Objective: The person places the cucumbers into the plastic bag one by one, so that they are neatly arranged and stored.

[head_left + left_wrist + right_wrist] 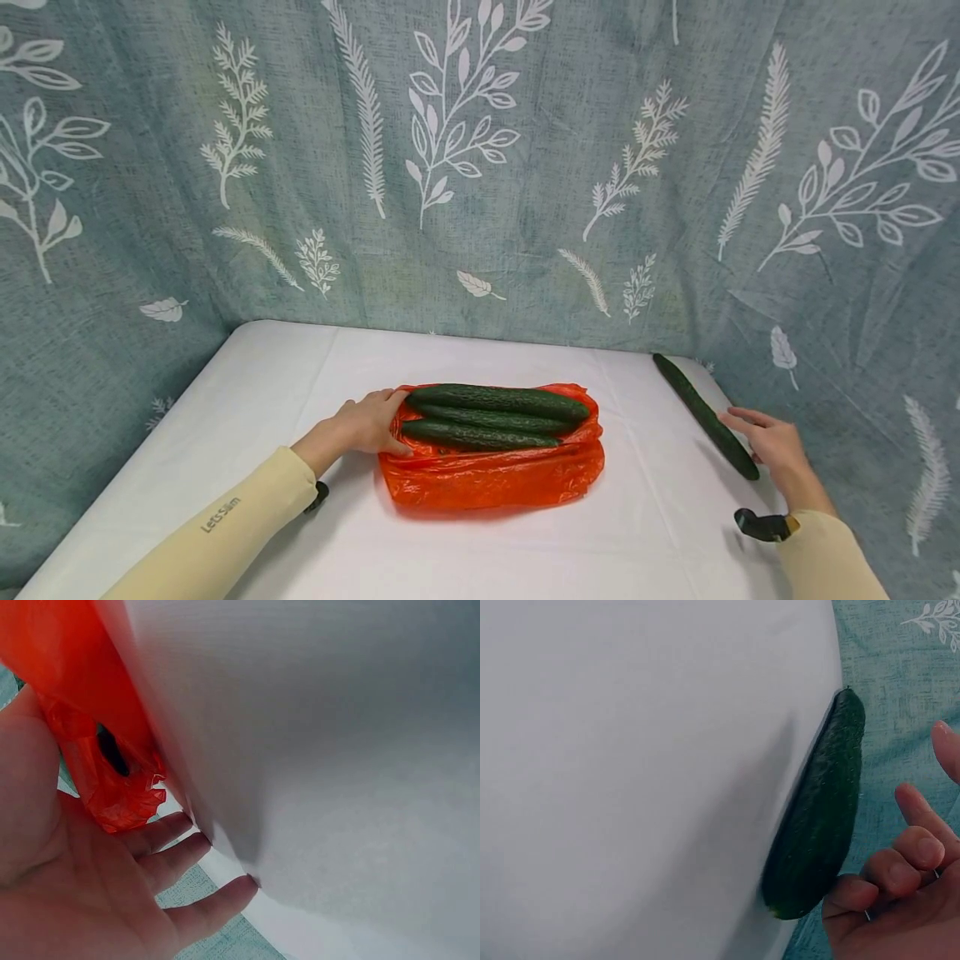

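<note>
A red plastic bag [487, 482] lies at the middle of the table with its top side open, and three dark green cucumbers [498, 400] show in it side by side. My left hand [372, 422] rests against the bag's left end, fingers extended; in the left wrist view, the straight fingers [214, 906] reach past the crumpled red plastic [90, 667]. Toward the right edge of the table lies a single cucumber [705, 417], slanting. Beside it, my right hand [776, 446] has its fingertips right at the cucumber [817, 810], with loosely bent fingers not wrapped round it.
The table [300, 533] has a white cover. A blue-green curtain [480, 275] with white leaf prints hangs behind it and along both sides. Dark wrist straps [761, 525] sit at the cuffs of the pale yellow sleeves [232, 517].
</note>
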`<state>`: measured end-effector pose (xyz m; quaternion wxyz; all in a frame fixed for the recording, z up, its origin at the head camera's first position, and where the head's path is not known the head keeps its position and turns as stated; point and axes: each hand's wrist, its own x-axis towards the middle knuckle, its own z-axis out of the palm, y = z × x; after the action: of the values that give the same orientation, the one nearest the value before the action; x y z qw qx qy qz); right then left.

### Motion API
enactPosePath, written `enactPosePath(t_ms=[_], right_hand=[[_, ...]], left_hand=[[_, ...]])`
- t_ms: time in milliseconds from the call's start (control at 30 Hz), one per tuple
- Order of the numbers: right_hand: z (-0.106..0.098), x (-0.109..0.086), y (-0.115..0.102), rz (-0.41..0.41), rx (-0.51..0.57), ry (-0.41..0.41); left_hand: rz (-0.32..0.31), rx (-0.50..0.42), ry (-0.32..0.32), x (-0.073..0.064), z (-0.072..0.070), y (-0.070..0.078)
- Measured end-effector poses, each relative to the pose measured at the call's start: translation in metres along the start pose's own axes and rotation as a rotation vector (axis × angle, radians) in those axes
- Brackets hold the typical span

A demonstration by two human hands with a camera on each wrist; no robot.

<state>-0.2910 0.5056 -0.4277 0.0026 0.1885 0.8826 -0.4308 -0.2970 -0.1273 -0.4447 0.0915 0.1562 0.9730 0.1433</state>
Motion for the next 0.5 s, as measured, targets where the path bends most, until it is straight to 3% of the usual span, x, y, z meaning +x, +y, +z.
enactPosePath(t_ms=[300, 500], right_hand=[[0.0, 0.005, 0.018, 0.099, 0.027, -0.027], [0.003, 0.009, 0.024, 0.133, 0.041, -0.004]], left_hand=[[0.0, -0.005, -0.003, -0.002, -0.002, 0.001], [0.002, -0.003, 0.002, -0.002, -0.003, 0.001]])
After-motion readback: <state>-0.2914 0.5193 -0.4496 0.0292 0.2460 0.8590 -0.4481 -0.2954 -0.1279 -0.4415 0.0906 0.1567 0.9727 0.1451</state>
